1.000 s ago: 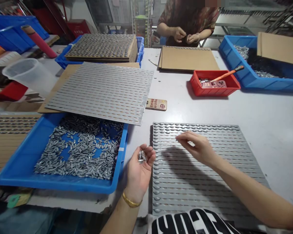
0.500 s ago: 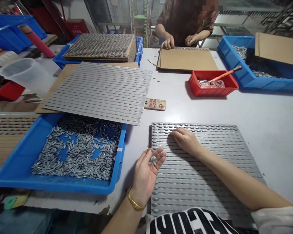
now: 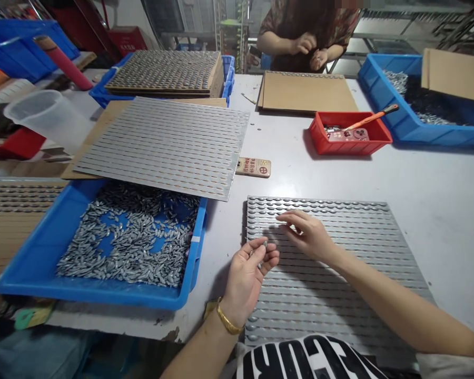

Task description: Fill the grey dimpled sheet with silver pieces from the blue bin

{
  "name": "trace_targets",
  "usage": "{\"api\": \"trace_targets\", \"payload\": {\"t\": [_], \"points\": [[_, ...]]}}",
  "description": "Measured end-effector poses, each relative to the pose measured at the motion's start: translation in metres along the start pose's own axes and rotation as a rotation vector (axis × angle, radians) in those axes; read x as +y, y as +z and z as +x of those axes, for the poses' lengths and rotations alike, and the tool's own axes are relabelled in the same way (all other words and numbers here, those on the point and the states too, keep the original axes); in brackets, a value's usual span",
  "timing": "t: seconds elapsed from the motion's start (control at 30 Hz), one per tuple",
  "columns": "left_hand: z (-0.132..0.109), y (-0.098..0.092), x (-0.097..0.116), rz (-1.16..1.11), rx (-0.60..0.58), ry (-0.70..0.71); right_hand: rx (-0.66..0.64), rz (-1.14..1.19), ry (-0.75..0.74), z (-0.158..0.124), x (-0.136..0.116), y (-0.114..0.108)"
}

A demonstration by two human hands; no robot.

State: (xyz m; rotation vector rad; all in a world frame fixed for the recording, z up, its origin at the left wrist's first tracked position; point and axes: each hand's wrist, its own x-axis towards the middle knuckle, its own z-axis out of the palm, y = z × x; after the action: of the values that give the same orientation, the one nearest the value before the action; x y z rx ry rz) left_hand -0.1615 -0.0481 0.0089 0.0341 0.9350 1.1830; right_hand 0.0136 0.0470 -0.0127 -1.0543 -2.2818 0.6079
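Observation:
My left hand is curled palm up around several small grey spindle-shaped metal pieces, with the thumb pressing one near the fingertips. To its right, my right hand is over the upper left of a grooved grey board. Its thumb and fingers are apart, and I see nothing between them. Like pieces fill the board's top rows, and more line its left edge. Left of my hands, a blue tray holds a loose heap of the same pieces.
Another grooved board lies across the tray's back edge, beside a phone. Further off are a red bin with an orange-handled tool, a blue bin, stacked filled boards and a co-worker behind cardboard.
My right hand has lifted off the board's row and its fingers have parted. The left hand has moved up and right, its thumb now over the pieces. The co-worker's hands have come together.

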Motion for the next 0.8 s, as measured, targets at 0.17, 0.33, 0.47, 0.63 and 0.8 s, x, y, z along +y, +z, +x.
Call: {"api": "trace_targets", "payload": {"t": [0.17,0.33,0.47,0.63,0.8], "points": [[0.004,0.002,-0.006,-0.014,-0.011,0.066,-0.077,0.243,0.022,-0.009,-0.043,-0.005],[0.007,0.011,-0.014,-0.058,-0.022,0.035,0.012,-0.026,-0.101,-0.020,-0.048,0.005],[0.004,0.020,-0.018,-0.087,-0.041,-0.007,0.016,-0.120,-0.083,-0.027,-0.039,0.005],[0.001,0.018,-0.004,-0.089,0.019,-0.068,0.094,-0.014,0.018,-0.025,-0.004,-0.007],[0.000,0.009,0.009,-0.067,0.052,0.000,0.117,-0.073,0.102,-0.013,0.038,-0.006]]}}
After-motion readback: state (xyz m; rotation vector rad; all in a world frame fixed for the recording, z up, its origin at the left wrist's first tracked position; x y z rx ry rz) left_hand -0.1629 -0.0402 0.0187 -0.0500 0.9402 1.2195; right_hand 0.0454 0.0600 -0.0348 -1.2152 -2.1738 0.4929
